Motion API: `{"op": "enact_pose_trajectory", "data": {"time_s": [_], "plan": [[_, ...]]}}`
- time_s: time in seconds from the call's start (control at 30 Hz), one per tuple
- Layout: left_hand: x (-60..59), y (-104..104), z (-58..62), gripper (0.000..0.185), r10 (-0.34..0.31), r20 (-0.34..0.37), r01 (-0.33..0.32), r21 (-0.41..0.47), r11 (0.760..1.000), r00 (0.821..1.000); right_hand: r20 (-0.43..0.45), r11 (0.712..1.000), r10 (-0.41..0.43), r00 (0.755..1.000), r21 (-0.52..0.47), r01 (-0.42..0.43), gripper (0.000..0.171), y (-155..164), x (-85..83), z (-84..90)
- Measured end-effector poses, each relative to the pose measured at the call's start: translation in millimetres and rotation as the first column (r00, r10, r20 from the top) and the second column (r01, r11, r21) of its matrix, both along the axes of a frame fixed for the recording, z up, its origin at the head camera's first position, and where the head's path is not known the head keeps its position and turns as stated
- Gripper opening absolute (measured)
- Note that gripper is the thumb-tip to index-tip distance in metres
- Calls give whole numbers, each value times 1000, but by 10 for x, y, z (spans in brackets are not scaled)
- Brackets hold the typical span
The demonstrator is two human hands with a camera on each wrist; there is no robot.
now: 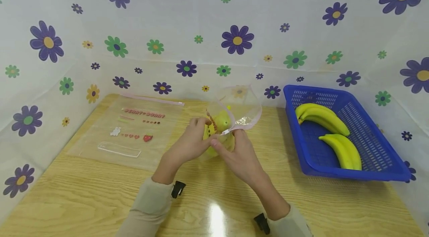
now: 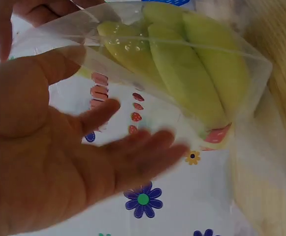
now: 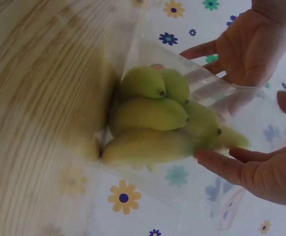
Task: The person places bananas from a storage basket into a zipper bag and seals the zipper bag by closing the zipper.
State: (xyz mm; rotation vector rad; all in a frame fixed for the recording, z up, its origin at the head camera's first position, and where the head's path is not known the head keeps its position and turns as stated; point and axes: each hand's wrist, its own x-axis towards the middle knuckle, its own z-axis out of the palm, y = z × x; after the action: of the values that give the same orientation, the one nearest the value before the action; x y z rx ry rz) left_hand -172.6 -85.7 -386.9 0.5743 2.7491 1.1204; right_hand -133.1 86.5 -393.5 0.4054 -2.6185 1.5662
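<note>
A clear zip bag with a pink zip edge stands on the table between both hands, its mouth gaping. Yellow-green bananas fill its lower part. My left hand is at the bag's left side, its fingers spread and its thumb against the film. My right hand is at the right side, with fingertips touching the bag and the thumb apart from them. Both thumbs are near the white zip slider in the head view. Part of the bag is hidden behind the hands.
To the right, a blue basket holds two bunches of bananas. A second zip bag with red printing lies flat at the left. Flowered cloth surrounds the back and sides of the wooden table.
</note>
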Motion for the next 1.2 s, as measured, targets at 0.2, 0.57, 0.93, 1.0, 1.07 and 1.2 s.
{"op": "enact_pose_trajectory", "data": {"time_s": [0.2, 0.57, 0.93, 1.0, 1.07, 1.2], "plan": [[-64, -74, -92, 33, -205, -35, 202, -68, 977, 978, -6, 997, -62, 998, -45, 62, 25, 54, -11, 11], [-191, -188, -313, 66, -12, 153, 23, -70, 997, 988, 11, 934, -20, 1000, -358, 22, 34, 363, -224, 58], [-293, -258, -430, 72, -38, 122, 41, -19, 999, 992, 37, 715, 198, 979, -689, -119, 36, 506, -365, 40], [-309, -278, -453, 71, -38, 124, 39, -12, 999, 992, 34, 701, 204, 978, -702, -122, 36, 520, -373, 19], [-324, -297, -470, 69, -29, 123, 30, -7, 1000, 992, 35, 684, 199, 979, -720, -113, 36, 531, -378, 4], [-351, -324, -491, 70, -3, 112, 2, 6, 1000, 994, 57, 654, 167, 984, -753, -68, 34, 547, -379, -8]]}}
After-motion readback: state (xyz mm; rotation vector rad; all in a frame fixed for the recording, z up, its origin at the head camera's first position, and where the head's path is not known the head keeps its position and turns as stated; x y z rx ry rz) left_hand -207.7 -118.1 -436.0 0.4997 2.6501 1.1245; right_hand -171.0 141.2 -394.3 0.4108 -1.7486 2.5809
